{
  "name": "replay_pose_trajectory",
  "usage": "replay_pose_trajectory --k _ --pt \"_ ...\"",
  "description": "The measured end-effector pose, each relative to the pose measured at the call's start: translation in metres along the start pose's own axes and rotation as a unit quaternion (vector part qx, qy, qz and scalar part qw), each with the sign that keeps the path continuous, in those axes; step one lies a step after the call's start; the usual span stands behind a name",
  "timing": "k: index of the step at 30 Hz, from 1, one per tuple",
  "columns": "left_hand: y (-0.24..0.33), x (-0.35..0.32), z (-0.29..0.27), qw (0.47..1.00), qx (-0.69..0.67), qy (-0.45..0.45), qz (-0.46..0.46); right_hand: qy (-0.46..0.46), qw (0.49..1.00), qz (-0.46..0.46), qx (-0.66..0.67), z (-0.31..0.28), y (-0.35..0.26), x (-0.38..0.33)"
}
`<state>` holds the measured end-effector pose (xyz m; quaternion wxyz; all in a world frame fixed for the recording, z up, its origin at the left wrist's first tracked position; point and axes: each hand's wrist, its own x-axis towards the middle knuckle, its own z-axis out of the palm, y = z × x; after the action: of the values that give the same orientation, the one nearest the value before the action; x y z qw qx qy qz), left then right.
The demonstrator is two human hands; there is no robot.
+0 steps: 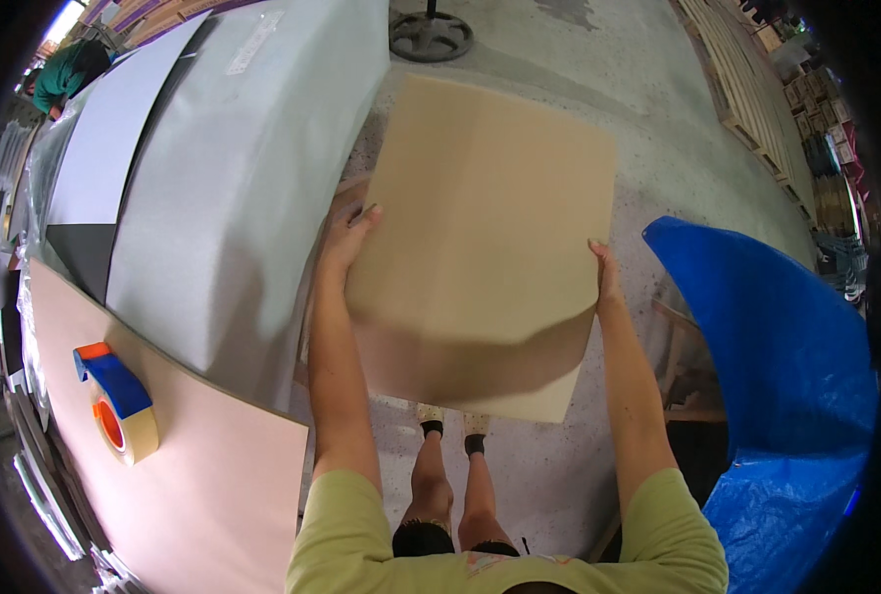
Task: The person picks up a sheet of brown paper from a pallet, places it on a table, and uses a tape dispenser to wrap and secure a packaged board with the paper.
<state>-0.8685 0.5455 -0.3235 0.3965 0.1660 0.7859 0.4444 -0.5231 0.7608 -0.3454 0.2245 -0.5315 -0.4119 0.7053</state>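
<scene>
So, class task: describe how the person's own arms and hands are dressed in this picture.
Both arms wear short yellow-green sleeves ending above the elbow, left sleeve, right sleeve. The forearms are bare. The left hand and right hand show no gloves, and no watch or band shows on either wrist.

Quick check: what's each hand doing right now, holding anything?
Left hand: gripping the left edge of the cardboard sheet.
Right hand: pressed against the sheet's right edge, holding it.
</scene>
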Motion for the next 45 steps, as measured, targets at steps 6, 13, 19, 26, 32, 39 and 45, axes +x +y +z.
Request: replay_pose_trajectory --k 6,13,19,26,32,39,45 --pt "0.006 -0.082 0.046 0.888 0.334 0.265 0.171 0.04 0.975 -0.08 -0.203 -0.036 0.022 -0.059" --pt "-0.131 -0.351 0.11 0.957 0.208 0.012 0.201 0.115 0.961 -0.102 -0.228 -0.042 0.077 -0.205" --pt "-0.242 -0.609 0.071 0.98 0.042 0.076 -0.182 0.007 0.927 -0.273 -0.256 -0.013 0.086 -0.251" --pt "-0.343 -0.801 0.061 0.531 -0.339 0.688 -0.359 -0.266 0.836 -0.436 -0.198 0.203 -0.014 -0.353" --pt "-0.377 -0.873 0.112 0.462 -0.294 0.727 -0.414 -0.475 0.732 -0.459 -0.164 0.315 0.033 -0.529" --pt "-0.432 -1.005 -0.011 0.361 -0.22 0.852 -0.308 -0.596 0.453 -0.597 -0.289 0.32 0.188 -0.728" --pt "-0.43 -1.128 -0.201 0.328 -0.185 0.927 -0.006 -0.643 0.386 -0.588 -0.303 0.351 0.226 -0.84"
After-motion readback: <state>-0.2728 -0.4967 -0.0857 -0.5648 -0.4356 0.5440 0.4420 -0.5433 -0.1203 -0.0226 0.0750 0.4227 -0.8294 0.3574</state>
